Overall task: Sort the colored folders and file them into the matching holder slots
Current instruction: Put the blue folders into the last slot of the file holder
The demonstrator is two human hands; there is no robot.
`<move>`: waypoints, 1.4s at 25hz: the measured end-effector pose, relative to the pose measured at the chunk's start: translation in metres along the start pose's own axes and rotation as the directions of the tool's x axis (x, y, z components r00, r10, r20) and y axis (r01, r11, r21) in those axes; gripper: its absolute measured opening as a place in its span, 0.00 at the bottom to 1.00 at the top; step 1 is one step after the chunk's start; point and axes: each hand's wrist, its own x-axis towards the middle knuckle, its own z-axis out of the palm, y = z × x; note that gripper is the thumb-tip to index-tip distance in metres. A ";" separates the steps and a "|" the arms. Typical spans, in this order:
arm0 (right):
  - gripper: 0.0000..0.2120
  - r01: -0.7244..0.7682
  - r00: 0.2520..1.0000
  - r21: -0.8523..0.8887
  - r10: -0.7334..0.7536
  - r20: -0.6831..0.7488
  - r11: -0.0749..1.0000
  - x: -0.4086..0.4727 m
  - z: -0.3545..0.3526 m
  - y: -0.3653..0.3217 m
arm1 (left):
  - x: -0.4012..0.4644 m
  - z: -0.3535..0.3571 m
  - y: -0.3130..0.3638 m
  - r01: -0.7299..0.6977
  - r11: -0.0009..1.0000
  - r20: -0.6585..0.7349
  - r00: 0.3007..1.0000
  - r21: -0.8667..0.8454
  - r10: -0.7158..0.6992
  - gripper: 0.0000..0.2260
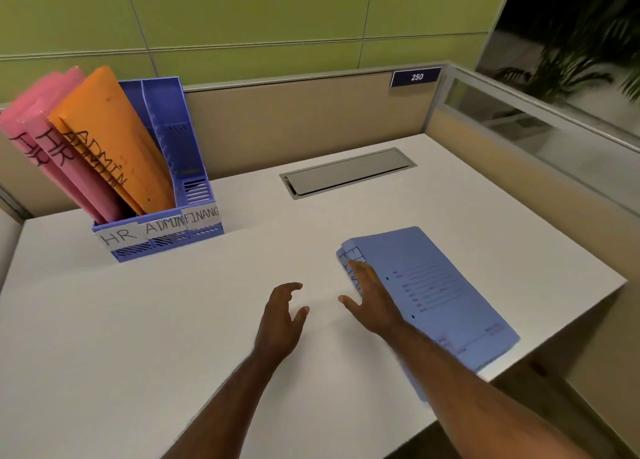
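Observation:
A blue file holder [199,195] stands at the back left of the white desk [138,320], its slots labelled HR, ADMIN and FINANCE. Pink HR folders [52,140] lean in the left slot. Orange ADMIN folders [114,140] lean in the middle slot. The right slot looks empty. A stack of blue folders [440,292] lies flat on the desk at the right. My right hand [372,299] rests on the stack's left edge, fingers spread, its thumb off the stack. My left hand [280,320] hovers over the bare desk just left of it, fingers curled apart and holding nothing.
A grey cable hatch [346,173] is set into the desk behind the stack. Beige partition walls [294,119] close the back and right sides, with a "250" plate [415,77]. The desk's right edge [568,334] runs close to the blue stack.

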 end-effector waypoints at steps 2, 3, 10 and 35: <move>0.34 -0.028 1.000 0.050 0.028 0.009 0.998 -0.006 -0.023 0.032 | -0.004 0.028 0.016 -0.004 1.000 0.031 1.000 0.000 0.004 0.19; 0.34 -0.037 0.999 0.073 0.037 0.008 0.997 -0.008 -0.035 0.048 | -0.005 0.041 0.023 -0.003 1.000 0.048 0.999 0.002 0.003 0.19; 0.34 -0.164 0.986 0.033 0.165 -0.029 0.986 -0.021 -0.098 0.155 | -0.006 0.123 0.071 0.090 0.995 0.098 0.992 -0.045 -0.085 0.20; 0.36 -0.372 0.927 0.123 0.374 0.007 0.920 -0.027 -0.137 0.244 | 0.021 0.191 0.124 0.456 0.697 0.119 0.872 -0.553 -0.476 0.20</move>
